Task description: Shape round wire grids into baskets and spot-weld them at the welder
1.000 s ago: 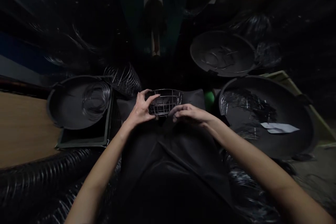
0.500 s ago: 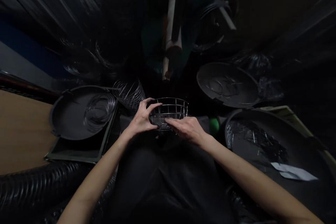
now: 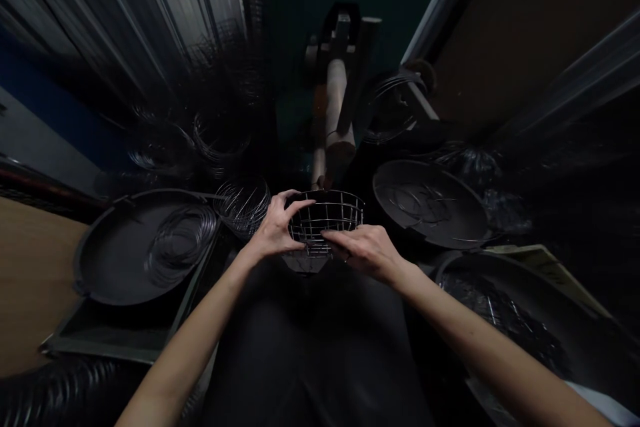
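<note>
Between my two hands is a round wire basket (image 3: 327,213) made of thin shiny metal wires, held just below the machine's electrode arm (image 3: 341,127). My left hand (image 3: 277,227) grips the basket's left side, thumb low and fingers over the upper rim. At the basket's lower right, my right hand (image 3: 367,250) is closed, its forefinger stretched along the wires. The basket's far underside is too dark to make out.
At left a dark round tray (image 3: 115,260) carries wire rings (image 3: 180,243), with a wire bundle (image 3: 243,205) beside it. On the right are a tray with loose wires (image 3: 425,203) and a larger tray (image 3: 575,320) holding wire pieces (image 3: 515,320).
The head view has tilted up, so the machine and trays sit lower in the picture. Both hands keep their hold on the wire basket, nearly in the same position.
</note>
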### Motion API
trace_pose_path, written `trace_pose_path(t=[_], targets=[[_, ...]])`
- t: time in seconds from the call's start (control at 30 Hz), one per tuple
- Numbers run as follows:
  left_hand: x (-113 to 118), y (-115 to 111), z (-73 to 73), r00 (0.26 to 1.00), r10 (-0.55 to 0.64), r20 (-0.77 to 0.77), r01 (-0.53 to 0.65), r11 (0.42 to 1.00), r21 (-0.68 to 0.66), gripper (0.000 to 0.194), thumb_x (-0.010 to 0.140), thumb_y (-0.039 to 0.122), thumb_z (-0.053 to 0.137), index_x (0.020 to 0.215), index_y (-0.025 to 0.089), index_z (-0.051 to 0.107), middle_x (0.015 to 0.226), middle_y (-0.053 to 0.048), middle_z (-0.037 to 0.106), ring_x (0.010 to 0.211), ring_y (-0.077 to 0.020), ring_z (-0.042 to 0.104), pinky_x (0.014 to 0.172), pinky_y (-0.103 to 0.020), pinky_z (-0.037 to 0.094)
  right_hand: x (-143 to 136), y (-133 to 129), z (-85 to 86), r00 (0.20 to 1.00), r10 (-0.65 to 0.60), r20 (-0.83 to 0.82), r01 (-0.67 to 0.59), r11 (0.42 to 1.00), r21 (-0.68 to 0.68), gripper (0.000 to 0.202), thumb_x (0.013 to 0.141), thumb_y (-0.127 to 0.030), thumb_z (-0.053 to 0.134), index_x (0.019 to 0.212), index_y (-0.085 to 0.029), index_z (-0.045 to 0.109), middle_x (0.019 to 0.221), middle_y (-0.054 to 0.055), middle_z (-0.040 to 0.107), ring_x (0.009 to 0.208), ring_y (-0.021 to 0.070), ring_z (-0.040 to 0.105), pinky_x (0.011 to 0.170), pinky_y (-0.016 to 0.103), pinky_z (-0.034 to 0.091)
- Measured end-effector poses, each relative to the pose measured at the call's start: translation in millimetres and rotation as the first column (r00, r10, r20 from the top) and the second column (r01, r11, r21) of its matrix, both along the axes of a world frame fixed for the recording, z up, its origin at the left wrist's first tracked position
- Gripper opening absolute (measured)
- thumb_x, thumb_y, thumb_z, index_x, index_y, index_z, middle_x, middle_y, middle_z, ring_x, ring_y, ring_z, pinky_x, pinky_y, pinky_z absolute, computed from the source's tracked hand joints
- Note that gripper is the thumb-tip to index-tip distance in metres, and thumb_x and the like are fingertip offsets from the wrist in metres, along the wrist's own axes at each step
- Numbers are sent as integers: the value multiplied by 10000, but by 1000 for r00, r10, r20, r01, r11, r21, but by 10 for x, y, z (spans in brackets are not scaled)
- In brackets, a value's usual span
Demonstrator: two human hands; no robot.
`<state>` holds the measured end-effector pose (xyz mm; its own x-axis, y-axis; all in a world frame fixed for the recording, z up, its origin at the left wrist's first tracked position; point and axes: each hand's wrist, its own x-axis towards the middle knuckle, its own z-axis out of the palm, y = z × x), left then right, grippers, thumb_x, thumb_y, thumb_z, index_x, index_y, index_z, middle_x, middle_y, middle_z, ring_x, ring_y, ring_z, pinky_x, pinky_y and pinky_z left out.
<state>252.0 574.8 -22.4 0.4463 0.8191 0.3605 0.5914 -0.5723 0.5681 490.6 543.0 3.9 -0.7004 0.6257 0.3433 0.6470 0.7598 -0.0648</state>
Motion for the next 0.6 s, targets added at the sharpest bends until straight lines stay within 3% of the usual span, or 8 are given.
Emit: trace_pose_path(t=[0.43,0.6], targets=[[6,257,74,999,15,28,-14,999,-34,810,569,356,814,1307,271,492,1341,-115,351,1277,-336,359,1079,-529,363,-69,242,111,986,-116,116,118,993,-13,271,941,-261,502,1152,-272,673,860,-1,731,630,149,654,525,248,346],[-14,284,66,997,-30,67,32,999,-24,819,568,355,818,1304,255,474,1317,-111,414,1268,-315,395,1080,-497,370,-78,248,92,990,-125,64,125,992,5,263,967,-312,492,1156,-282,672,871,-12,730,618,147,646,516,255,338]])
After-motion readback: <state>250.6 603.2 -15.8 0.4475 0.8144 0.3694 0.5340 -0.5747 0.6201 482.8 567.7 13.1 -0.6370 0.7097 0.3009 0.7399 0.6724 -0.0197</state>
